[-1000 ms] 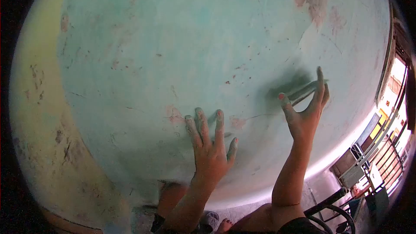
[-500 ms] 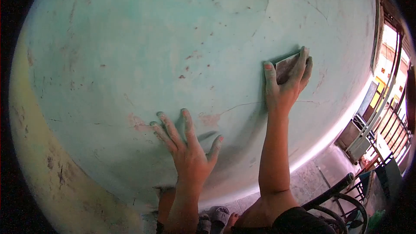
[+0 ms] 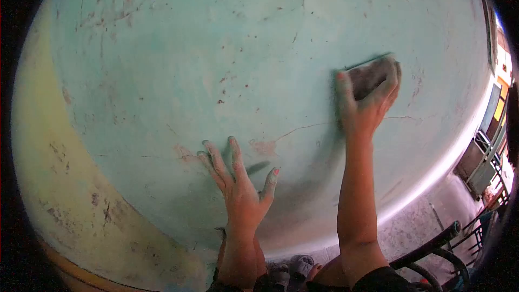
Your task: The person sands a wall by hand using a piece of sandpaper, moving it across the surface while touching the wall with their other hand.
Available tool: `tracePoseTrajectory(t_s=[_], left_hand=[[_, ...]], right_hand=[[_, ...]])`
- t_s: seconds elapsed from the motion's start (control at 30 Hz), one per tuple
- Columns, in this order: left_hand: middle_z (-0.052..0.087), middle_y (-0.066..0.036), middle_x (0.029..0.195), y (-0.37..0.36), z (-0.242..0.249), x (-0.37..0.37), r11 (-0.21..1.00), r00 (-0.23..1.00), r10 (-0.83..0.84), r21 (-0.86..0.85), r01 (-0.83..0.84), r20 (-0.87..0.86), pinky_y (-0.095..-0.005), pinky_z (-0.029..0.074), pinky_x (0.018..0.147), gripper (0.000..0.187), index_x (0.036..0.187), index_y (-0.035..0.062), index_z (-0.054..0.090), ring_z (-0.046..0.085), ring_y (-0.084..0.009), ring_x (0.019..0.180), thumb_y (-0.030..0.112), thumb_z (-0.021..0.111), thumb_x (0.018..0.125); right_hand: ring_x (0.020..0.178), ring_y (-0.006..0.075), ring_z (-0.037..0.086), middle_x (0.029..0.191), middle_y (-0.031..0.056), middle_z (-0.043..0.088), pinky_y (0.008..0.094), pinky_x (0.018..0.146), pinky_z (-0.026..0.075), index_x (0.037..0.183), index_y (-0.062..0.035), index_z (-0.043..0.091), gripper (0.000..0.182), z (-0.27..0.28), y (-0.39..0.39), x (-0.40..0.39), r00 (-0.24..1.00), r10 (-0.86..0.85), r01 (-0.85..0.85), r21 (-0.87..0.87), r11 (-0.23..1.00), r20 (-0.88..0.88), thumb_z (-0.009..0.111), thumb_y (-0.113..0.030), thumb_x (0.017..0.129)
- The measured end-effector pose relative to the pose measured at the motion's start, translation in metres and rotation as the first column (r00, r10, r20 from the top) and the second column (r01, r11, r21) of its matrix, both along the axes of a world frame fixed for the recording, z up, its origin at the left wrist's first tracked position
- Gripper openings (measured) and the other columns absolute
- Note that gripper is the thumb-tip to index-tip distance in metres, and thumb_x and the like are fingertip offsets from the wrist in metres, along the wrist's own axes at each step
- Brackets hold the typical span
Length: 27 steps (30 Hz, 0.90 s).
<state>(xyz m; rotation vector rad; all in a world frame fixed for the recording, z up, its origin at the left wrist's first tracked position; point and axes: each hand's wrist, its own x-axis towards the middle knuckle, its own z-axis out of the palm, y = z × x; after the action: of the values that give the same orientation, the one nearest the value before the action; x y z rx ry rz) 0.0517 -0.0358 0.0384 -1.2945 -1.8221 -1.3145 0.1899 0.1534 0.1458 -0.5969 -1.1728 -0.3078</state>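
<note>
A pale green painted wall (image 3: 178, 75), with cracks and reddish-brown scuffs, fills most of the view. High on the right, my right hand (image 3: 367, 108) grips a piece of brown sandpaper (image 3: 370, 77) by its sides, thumb on the left and fingers on the right. The sandpaper lies flat against the wall, and its underside is hidden. Lower and to the left, my left hand (image 3: 242, 192) is spread with its fingers apart, near or touching the wall below a rough patch. It holds nothing. Pale dust coats the fingers of both hands.
A yellowish wall section (image 3: 92, 194) with dark stains borders the green at left. Black metal chair rails (image 3: 432, 249) stand at lower right near my right elbow. Beyond are a grey floor (image 3: 411, 232) and a bright doorway. Shoes (image 3: 300, 265) show at the bottom.
My right hand has moved slightly right with the sandpaper, which has tilted a little. My left hand stays spread in nearly the same place. The view has turned, shifting the doorway toward the right edge.
</note>
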Motion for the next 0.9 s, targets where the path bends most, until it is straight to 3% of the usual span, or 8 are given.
tracePoseTrajectory(t_s=[0.13, 0.2, 0.43, 0.5, 0.57, 0.6, 0.83, 0.9], left_hand=[[0.002, -0.029, 0.159, -0.011, 0.002, -0.004, 0.998, 0.999, 0.036, -0.056, -0.038, -0.035, -0.0636, 0.013, 0.114, 0.093, 0.155, 0.0111, 0.023, 0.003, -0.0509, 0.145, 0.039, 0.074, 0.082], [0.005, -0.033, 0.157, -0.016, 0.004, -0.007, 0.997, 0.998, -0.041, -0.068, 0.038, -0.041, -0.0708, 0.014, 0.109, 0.087, 0.153, 0.0071, 0.028, 0.003, -0.0572, 0.142, 0.038, 0.071, 0.084], [0.003, -0.031, 0.158, -0.014, 0.001, -0.005, 0.996, 0.998, -0.05, -0.073, 0.049, -0.025, -0.0703, 0.013, 0.109, 0.085, 0.154, 0.0099, 0.027, 0.001, -0.0561, 0.143, 0.041, 0.069, 0.086], [0.003, -0.031, 0.158, -0.012, 0.001, -0.006, 0.998, 0.999, -0.036, -0.057, 0.035, -0.03, -0.0703, 0.013, 0.109, 0.085, 0.154, 0.0097, 0.027, 0.001, -0.0561, 0.143, 0.042, 0.068, 0.087], [0.003, -0.029, 0.159, -0.015, 0.003, -0.005, 0.998, 0.999, -0.029, -0.064, 0.028, -0.02, -0.0661, 0.014, 0.112, 0.085, 0.154, 0.011, 0.027, 0.003, -0.053, 0.145, 0.042, 0.069, 0.086], [0.002, -0.028, 0.16, -0.016, 0.003, -0.004, 0.997, 1.0, -0.022, -0.077, 0.022, -0.012, -0.0618, 0.015, 0.114, 0.086, 0.154, 0.0123, 0.027, 0.005, -0.05, 0.146, 0.042, 0.07, 0.085], [0.002, -0.028, 0.159, -0.015, 0.001, -0.006, 0.995, 1.0, 0.006, -0.1, -0.008, -0.029, -0.0604, 0.015, 0.115, 0.089, 0.154, 0.0108, 0.026, 0.005, -0.05, 0.146, 0.04, 0.072, 0.084], [0.002, -0.029, 0.159, -0.016, 0.002, -0.006, 0.996, 0.999, -0.032, -0.089, 0.03, -0.028, -0.0606, 0.015, 0.114, 0.09, 0.154, 0.0105, 0.026, 0.005, -0.0502, 0.146, 0.04, 0.073, 0.083]], right_hand=[[0.135, 0.0476, 0.031, 0.148, 0.0306, 0.029, 0.0597, 0.11, 0.025, 0.136, -0.0101, 0.041, 0.094, -0.005, -0.03, -0.028, 0.974, 0.22, -0.226, 0.127, 0.966, 0.059, 0.084, -0.054, 0.065], [0.137, 0.0492, 0.029, 0.149, 0.0312, 0.026, 0.0617, 0.111, 0.022, 0.134, -0.0111, 0.043, 0.092, -0.006, -0.044, -0.035, 0.964, 0.103, -0.133, 0.11, 0.985, 0.245, 0.085, -0.053, 0.063], [0.141, 0.048, 0.026, 0.151, 0.0299, 0.027, 0.06, 0.114, 0.019, 0.137, -0.0197, 0.05, 0.082, 0.001, -0.055, -0.019, 0.815, 0.119, -0.187, 0.062, 0.98, 0.567, 0.083, -0.048, 0.067], [0.139, 0.0462, 0.03, 0.151, 0.0293, 0.028, 0.0575, 0.115, 0.021, 0.138, -0.0235, 0.051, 0.08, -0.001, -0.032, -0.008, 0.832, 0.095, -0.183, 0.108, 0.977, 0.547, 0.083, -0.046, 0.069], [0.137, 0.0459, 0.031, 0.15, 0.0291, 0.028, 0.0564, 0.115, 0.022, 0.139, -0.0241, 0.05, 0.08, 0.0, -0.016, -0.003, 0.966, 0.05, -0.083, 0.12, 0.989, 0.255, 0.083, -0.045, 0.069], [0.135, 0.0424, 0.035, 0.152, 0.0239, 0.029, 0.058, 0.11, 0.03, 0.14, -0.0201, 0.049, 0.086, 0.002, -0.022, -0.004, 0.976, -0.029, 0.018, 0.052, 0.998, 0.216, 0.086, -0.042, 0.065], [0.138, 0.0396, 0.034, 0.151, 0.0204, 0.034, 0.0596, 0.114, 0.02, 0.143, -0.0199, 0.045, 0.09, -0.011, -0.047, -0.031, 0.863, 0.077, -0.184, 0.168, 0.968, 0.5, 0.084, -0.046, 0.066], [0.137, 0.0405, 0.035, 0.152, 0.0198, 0.033, 0.0616, 0.112, 0.022, 0.144, -0.0204, 0.045, 0.09, -0.001, -0.028, -0.017, 0.951, 0.056, -0.093, 0.108, 0.99, 0.305, 0.083, -0.048, 0.067]])
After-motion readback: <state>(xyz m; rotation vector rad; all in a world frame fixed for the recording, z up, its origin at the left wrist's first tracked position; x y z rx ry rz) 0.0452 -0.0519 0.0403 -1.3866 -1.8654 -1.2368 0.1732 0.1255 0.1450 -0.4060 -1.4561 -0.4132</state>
